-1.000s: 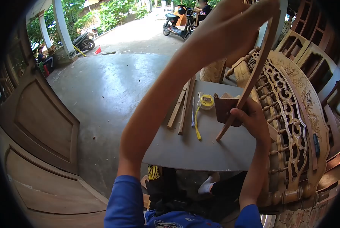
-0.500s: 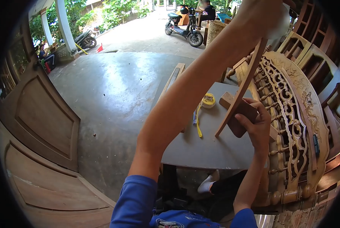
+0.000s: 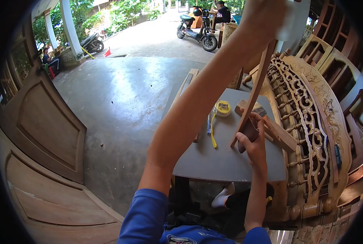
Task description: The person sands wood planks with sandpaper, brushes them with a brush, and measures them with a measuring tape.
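Note:
A long, narrow wooden strip (image 3: pixel 255 97) stands tilted over the grey tabletop (image 3: pixel 214 166), its lower end at or close to the surface. My left hand (image 3: pixel 266 22) is at the strip's upper end, seemingly closed on it, though blur and the top edge of the view hide most of the fingers. Lower down, my right hand (image 3: pixel 256 148) grips a dark brown block (image 3: pixel 249 133), held against the strip's side near its lower end. Behind the strip, a wooden piece (image 3: pixel 282 136) lies on the table. To the left sits a yellow tape measure (image 3: pixel 223 107).
A carved wooden panel with spindles (image 3: pixel 311 118) borders the table on the right. Brown door panels (image 3: pixel 47 126) stand at left. Farther off are a parked scooter (image 3: pixel 197 34) and a seated person (image 3: pixel 222 14).
My right hand has shifted left and slightly down with the brown block, uncovering more of the wooden piece behind. The strip stands a little steeper, and my left hand has moved slightly left.

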Demonstrator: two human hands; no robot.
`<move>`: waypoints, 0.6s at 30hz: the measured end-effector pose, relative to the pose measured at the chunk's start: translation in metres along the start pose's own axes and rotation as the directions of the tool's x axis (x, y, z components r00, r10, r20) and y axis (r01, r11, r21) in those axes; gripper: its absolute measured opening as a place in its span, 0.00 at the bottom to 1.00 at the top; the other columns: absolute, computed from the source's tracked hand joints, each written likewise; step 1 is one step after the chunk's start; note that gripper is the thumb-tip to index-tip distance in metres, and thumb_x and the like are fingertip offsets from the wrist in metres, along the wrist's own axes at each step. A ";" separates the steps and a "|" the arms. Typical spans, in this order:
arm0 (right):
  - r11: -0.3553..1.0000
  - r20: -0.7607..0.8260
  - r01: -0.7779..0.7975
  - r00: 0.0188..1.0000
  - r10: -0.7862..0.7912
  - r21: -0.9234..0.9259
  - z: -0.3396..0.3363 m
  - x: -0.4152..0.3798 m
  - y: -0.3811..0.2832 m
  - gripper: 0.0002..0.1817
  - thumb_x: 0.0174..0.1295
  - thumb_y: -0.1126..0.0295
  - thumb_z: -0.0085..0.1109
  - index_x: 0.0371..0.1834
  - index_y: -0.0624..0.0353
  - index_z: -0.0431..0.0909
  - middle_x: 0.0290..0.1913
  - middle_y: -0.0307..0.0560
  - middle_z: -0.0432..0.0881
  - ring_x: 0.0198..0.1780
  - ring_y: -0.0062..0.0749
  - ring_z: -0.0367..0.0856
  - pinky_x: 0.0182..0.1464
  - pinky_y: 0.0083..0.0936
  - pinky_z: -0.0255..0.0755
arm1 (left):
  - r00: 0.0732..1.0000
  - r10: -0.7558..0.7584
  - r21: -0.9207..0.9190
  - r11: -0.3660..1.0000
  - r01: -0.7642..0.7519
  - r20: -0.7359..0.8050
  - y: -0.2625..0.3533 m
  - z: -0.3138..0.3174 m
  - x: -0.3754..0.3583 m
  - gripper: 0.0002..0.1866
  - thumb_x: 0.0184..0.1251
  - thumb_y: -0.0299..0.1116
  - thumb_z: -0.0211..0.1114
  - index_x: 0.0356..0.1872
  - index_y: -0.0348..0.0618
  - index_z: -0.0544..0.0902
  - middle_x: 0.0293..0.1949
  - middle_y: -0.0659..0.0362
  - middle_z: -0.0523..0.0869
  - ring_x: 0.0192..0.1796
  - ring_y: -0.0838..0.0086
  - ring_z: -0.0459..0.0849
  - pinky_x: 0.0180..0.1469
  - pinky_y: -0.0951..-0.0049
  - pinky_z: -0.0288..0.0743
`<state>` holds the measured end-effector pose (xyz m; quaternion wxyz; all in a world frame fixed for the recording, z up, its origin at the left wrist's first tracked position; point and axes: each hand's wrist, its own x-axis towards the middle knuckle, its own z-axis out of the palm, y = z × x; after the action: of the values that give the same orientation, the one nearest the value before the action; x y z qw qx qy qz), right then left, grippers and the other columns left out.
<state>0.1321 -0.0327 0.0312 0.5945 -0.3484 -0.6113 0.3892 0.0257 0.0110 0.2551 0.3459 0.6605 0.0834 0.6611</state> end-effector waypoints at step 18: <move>0.951 -0.253 -0.307 0.917 0.307 0.041 -0.003 0.023 -0.044 0.17 0.46 0.77 0.48 0.43 0.64 0.69 0.33 0.42 0.71 0.27 0.22 0.68 0.24 0.17 0.64 | 0.994 0.095 -0.294 0.953 -0.072 0.062 -0.040 0.040 0.006 0.17 0.63 0.31 0.45 0.18 0.33 0.74 0.12 0.59 0.72 0.15 0.82 0.67 0.18 0.77 0.61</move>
<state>0.1360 -0.0317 0.0808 0.6001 -0.4870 -0.4671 0.4296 0.0776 0.0300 0.2418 0.4138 0.6299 -0.0559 0.6548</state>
